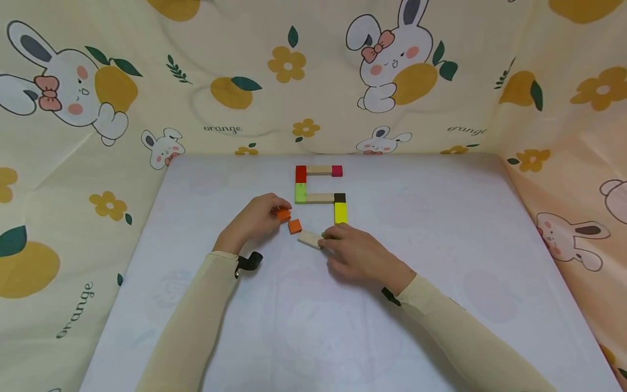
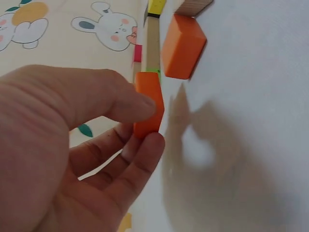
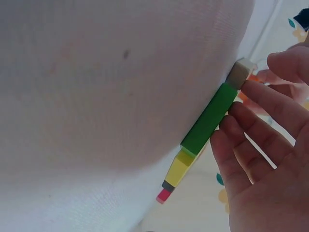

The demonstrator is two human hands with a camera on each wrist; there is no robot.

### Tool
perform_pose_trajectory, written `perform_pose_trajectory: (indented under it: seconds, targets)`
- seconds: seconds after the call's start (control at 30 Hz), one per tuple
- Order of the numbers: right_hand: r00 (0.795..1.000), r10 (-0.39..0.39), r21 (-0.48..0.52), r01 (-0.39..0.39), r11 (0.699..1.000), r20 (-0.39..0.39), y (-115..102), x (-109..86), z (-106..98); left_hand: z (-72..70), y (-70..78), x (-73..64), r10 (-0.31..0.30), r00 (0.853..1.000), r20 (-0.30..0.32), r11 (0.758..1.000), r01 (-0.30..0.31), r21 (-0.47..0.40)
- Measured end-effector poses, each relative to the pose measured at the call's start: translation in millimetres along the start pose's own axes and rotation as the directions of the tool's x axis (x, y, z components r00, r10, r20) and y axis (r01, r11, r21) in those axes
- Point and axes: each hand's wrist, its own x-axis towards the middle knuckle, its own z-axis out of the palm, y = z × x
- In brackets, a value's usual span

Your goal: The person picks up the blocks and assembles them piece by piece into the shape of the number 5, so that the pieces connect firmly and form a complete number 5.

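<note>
My left hand [image 1: 256, 219] pinches an orange block [image 2: 148, 104] between thumb and fingers, just above the table. Close by on the table lies a second orange block [image 1: 294, 226]. A plain wooden block [image 1: 309, 239] sits at a slant between the hands. My right hand [image 1: 361, 251] has its fingers fairly straight, and their tips touch the side of a green block [image 3: 210, 118]; the thumb stands apart. In the head view that hand hides most of the green block. The green block lines up between the plain block and a yellow block [image 1: 340, 212].
Farther back, a bent line of blocks lies flat: a pink block [image 1: 337, 171], a plain block [image 1: 319, 170], a red block [image 1: 301, 174], a light green block [image 1: 300, 193], another plain block [image 1: 320, 198] and a black block [image 1: 340, 197]. A patterned cloth [image 1: 313, 81] rises behind the white table [image 1: 441, 228].
</note>
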Motion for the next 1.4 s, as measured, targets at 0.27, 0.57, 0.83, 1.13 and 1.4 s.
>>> perform_pose_trajectory:
  seconds: [0.27, 0.57, 0.83, 1.13, 1.4]
  targets:
    - [1.0, 0.023, 0.018, -0.023, 1.0, 0.011, 0, 0.1, 1, 9.2, -3.6, 13.0, 0.002, 1.0, 0.005, 0.999, -0.002, -0.038]
    - [1.0, 0.005, -0.011, -0.005, 1.0, -0.013, 1, -0.3, 0, 11.7, 0.2, 17.7, -0.008, 1.0, -0.001, 1.0, 0.008, -0.03]
    - [1.0, -0.004, -0.013, 0.004, 1.0, -0.006, 1, -1.6, 3, 15.2, 1.5, 17.6, -0.023, 0.999, 0.033, 0.999, 0.024, -0.037]
    - [1.0, -0.004, -0.016, 0.004, 1.0, -0.02, 1, -0.8, 1, 14.1, 1.2, 17.2, -0.011, 1.0, 0.018, 0.999, 0.012, -0.042]
    - [1.0, -0.011, -0.015, 0.011, 1.0, -0.021, 2, 0.1, 3, 14.6, -1.5, 15.9, 0.009, 1.0, 0.009, 0.999, -0.009, -0.034]
